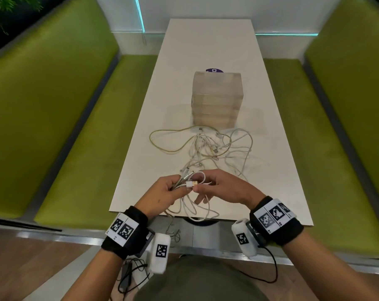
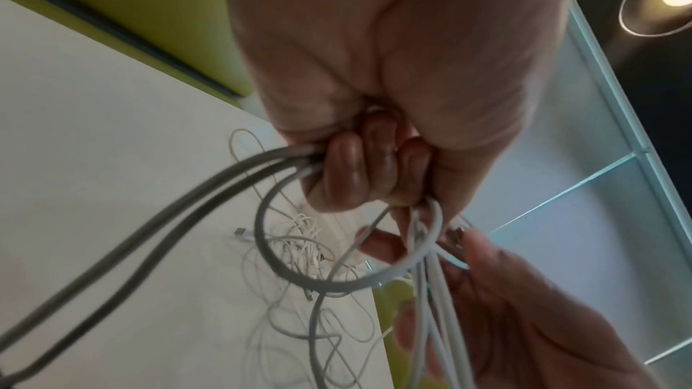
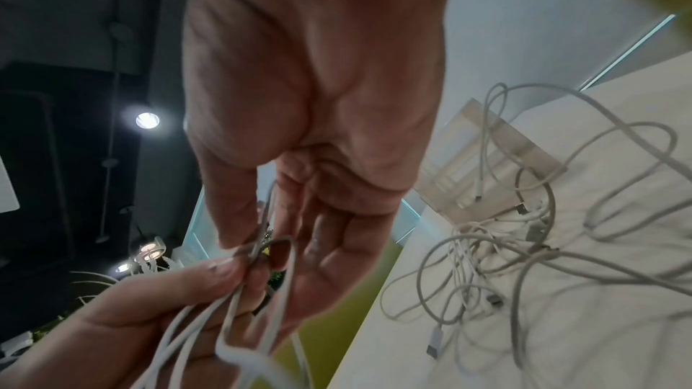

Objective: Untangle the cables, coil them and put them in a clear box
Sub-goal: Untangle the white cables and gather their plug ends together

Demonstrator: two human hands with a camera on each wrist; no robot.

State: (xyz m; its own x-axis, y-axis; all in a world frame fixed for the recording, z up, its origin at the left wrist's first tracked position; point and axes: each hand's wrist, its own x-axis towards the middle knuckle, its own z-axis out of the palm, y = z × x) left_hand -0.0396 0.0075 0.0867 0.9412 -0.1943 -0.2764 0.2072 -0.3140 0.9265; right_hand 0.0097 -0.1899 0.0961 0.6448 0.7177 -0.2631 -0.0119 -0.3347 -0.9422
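Observation:
A tangle of white and yellowish cables lies on the white table, in front of a stack of clear boxes. Above the table's near edge, my left hand grips a bundle of cable ends, its fingers curled around them. My right hand pinches a white cable by its USB plug right beside the left hand. Seen from the right wrist, its thumb and fingers pinch a cable loop. Loops hang from both hands over the edge.
Green benches run along both sides of the table. A purple round sticker shows behind the boxes. The far half of the table is bare. Dark wires lie on the floor below my left wrist.

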